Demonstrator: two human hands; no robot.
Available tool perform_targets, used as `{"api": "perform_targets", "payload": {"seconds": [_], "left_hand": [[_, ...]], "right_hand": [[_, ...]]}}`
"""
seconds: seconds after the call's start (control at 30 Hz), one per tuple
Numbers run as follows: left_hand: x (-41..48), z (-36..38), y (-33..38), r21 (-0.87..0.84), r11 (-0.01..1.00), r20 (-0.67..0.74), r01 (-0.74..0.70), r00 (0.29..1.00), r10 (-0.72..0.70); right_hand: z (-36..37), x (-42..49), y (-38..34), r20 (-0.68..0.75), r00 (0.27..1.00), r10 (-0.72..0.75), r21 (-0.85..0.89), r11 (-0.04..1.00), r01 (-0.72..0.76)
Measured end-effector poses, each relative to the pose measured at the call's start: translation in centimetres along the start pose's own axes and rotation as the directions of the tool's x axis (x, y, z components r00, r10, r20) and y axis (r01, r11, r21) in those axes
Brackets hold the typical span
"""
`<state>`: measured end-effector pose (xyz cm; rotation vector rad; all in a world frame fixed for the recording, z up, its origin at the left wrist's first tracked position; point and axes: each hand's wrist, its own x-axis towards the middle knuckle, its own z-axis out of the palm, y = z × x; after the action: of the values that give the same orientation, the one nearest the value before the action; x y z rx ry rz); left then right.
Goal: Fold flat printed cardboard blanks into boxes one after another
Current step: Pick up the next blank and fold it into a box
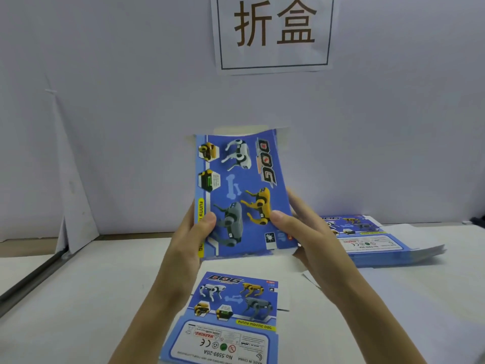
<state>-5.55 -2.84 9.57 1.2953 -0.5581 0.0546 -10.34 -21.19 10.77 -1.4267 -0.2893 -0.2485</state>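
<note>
While you're holding this one up, starting at 9 o'clock there's a white sheet [76, 195] leaning against the wall [131, 101]. A bit lower, around 8 o'clock, a dark metal strip [29, 279] runs slantwise along the white table [91, 298]. Moving in toward the middle, your left hand [194, 232] grips the lower left edge of the held blank [236, 190]. The thumb is pressed onto the printed face by the grey dog, and I can't see the rest of the fingers behind the card. That blank stands nearly upright in front of the wall, dead centre. Its blue printed side faces you, the DOG title runs sideways up the right side, and white flaps peek out at the top. Straight up at 12 o'clock a paper sign [273, 32] with two big characters hangs on the wall. Down at 6 o'clock, between your forearms, a flat blank [231, 319] lies printed side up on the table, warning panel nearest you. Your right hand [296, 232] pinches the held blank's lower right edge, thumb on the front by the yellow dog and fingers wrapped round the back. Just past it at about 4 o'clock, a stack of blanks [372, 240] lies flat on the table.
</note>
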Motion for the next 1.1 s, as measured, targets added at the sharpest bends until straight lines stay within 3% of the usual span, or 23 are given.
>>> {"api": "perform_targets", "payload": {"seconds": [0.1, 0.2, 0.43, 0.57, 0.63, 0.73, 0.77, 0.83, 0.93, 1.0, 1.1], "left_hand": [[-0.1, -0.3, 0.2, 0.044, 0.992, -0.030, -0.117, 0.993, 0.118], [-0.1, -0.8, 0.5, 0.084, 0.980, 0.062, -0.179, 0.983, 0.175], [-0.2, -2.1, 0.6, 0.170, 0.980, 0.147, -0.100, 0.986, 0.075], [-0.1, -2.6, 0.7, 0.155, 0.982, 0.188, -0.109, 0.979, 0.079], [0.0, -2.8, 0.6, 0.093, 0.995, 0.250, -0.031, 0.968, 0.007], [0.3, -2.7, 0.6, 0.030, 0.984, 0.271, 0.177, 0.946, -0.178], [0.3, -2.7, 0.6, 0.086, 0.978, 0.262, 0.187, 0.943, -0.204], [0.2, -2.8, 0.4, 0.261, 0.964, 0.261, 0.047, 0.958, -0.117], [-0.1, -3.3, 1.2, 0.300, 0.954, 0.213, -0.007, 0.975, -0.060], [0.0, -4.5, 1.6, 0.252, 0.964, 0.267, 0.088, 0.951, -0.156], [-0.5, -6.3, 2.7, 0.196, 0.950, 0.288, 0.242, 0.912, -0.292]], "right_hand": [[0.3, 0.5, 0.1, -0.002, 1.000, 0.029, 0.005, 1.000, -0.029], [0.0, 0.4, 0.5, 0.027, 0.998, -0.051, 0.008, 0.999, 0.051], [-2.5, 0.1, 0.5, 0.153, 0.987, -0.057, -0.130, 0.989, 0.077], [-2.5, 0.3, 0.3, 0.097, 0.995, -0.028, -0.172, 0.984, 0.044], [-1.7, 1.1, 0.3, -0.009, 0.999, 0.032, -0.111, 0.993, -0.033], [-0.8, 1.3, 1.1, -0.068, 0.961, 0.266, 0.080, 0.962, -0.261], [-0.5, 1.3, 1.3, -0.047, 0.935, 0.351, 0.142, 0.929, -0.342], [-0.4, 0.6, 1.9, 0.033, 0.906, 0.423, 0.234, 0.878, -0.418], [0.2, 0.5, 2.6, 0.057, 0.915, 0.399, 0.310, 0.864, -0.396], [0.7, 0.8, 2.8, 0.020, 0.947, 0.320, 0.286, 0.906, -0.313], [1.1, 0.7, 3.1, 0.022, 0.996, 0.084, 0.108, 0.990, -0.085]]}}
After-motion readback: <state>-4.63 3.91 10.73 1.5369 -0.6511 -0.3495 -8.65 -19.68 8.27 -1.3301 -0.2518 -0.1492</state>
